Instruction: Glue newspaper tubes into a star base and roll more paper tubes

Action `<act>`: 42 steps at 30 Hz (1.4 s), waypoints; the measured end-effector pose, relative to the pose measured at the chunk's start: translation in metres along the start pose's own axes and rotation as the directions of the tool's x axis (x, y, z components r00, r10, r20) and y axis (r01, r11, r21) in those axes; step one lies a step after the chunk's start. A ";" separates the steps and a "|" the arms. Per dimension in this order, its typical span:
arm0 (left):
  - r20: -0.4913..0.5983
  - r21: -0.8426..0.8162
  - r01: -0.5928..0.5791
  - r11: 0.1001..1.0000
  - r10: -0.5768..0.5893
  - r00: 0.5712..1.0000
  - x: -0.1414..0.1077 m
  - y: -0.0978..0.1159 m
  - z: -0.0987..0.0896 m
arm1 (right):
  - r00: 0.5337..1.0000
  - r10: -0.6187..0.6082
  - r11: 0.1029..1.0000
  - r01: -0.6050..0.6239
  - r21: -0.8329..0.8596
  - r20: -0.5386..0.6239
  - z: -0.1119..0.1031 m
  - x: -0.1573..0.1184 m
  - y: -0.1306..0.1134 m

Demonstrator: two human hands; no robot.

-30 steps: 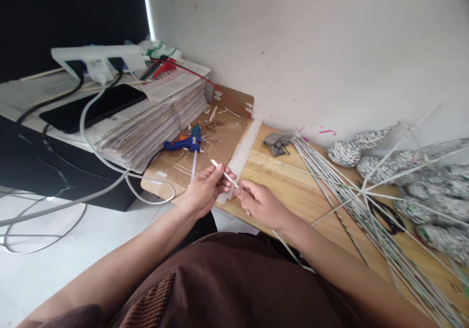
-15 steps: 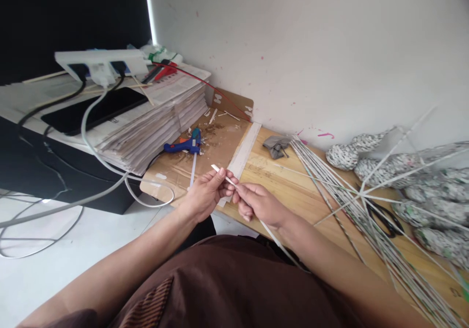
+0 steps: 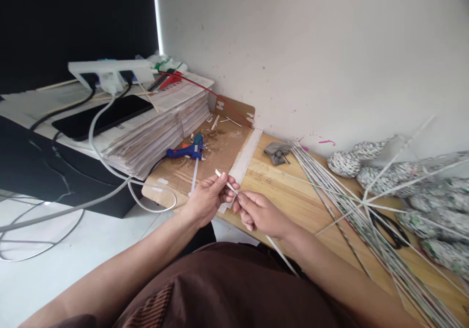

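Observation:
A thin white rolled-paper stick [image 3: 281, 256] runs slantwise through both hands, over the front edge of the table. My left hand [image 3: 211, 195] pinches it near its upper end, which pokes out past the thumb. Close beside it, my right hand [image 3: 261, 211] is closed around the same stick lower down, and the stick's tail comes out below that hand toward my lap. Beyond my left hand a blue glue gun [image 3: 187, 149] lies on a brown cardboard sheet [image 3: 223, 142] with paper scraps and stains.
At left, a power strip [image 3: 113, 69] and a phone [image 3: 104, 115] lie on a newspaper stack [image 3: 161, 137], with cables hanging down. At right are a bundle of paper sticks [image 3: 351, 220], a spoked stick frame [image 3: 363, 202], black scissors [image 3: 390, 228], woven paper pieces [image 3: 344, 163] and a grey cloth [image 3: 277, 152].
The view has shifted slightly, so the scene sits a little lower and to the right. Both hands keep hold of the stick; the right hand has turned slightly on it.

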State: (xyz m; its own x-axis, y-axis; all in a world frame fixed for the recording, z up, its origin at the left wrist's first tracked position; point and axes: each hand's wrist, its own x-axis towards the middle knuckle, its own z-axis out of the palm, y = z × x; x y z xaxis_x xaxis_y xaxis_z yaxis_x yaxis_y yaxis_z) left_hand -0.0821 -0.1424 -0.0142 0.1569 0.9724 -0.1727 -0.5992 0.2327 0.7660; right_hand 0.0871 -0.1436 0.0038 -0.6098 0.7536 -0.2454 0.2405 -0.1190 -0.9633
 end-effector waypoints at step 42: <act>-0.054 0.067 0.031 0.997 -0.027 0.998 -0.006 0.001 -0.002 | 0.997 0.008 0.999 -0.004 0.049 -0.078 0.007 0.000 0.008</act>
State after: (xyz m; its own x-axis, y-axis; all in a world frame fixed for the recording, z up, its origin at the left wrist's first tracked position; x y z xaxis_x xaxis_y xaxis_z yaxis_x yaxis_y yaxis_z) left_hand -0.0855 -0.1480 -0.0139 0.1303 0.9651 -0.2271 -0.5399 0.2612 0.8002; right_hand 0.0837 -0.1487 -0.0050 -0.5472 0.8008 -0.2434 0.2051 -0.1536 -0.9666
